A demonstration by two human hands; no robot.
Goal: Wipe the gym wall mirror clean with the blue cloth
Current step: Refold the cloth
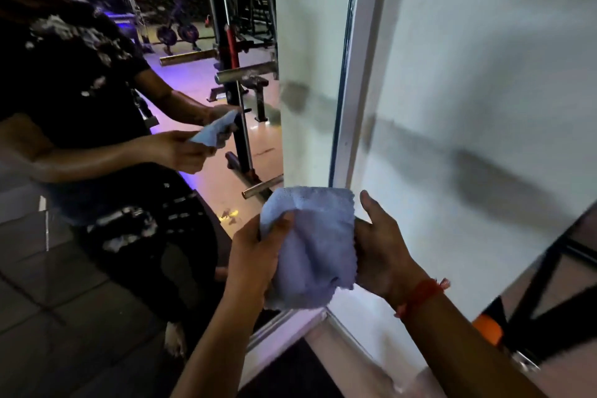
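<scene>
The blue cloth (318,245) hangs folded between my two hands, low in the middle of the head view. My left hand (255,255) grips its left side, thumb curled over the front. My right hand (382,249) holds its right edge, thumb raised, fingers hidden behind the cloth. The wall mirror (200,107) fills the left half of the view, just beyond the cloth and apart from it. It reflects me holding the cloth and the gym behind me.
The mirror's pale metal frame (358,90) runs upright at the centre and along the bottom. A white wall (484,74) stands to the right. A black rack with an orange part (491,326) sits at the lower right. Weight racks and barbells show in the reflection.
</scene>
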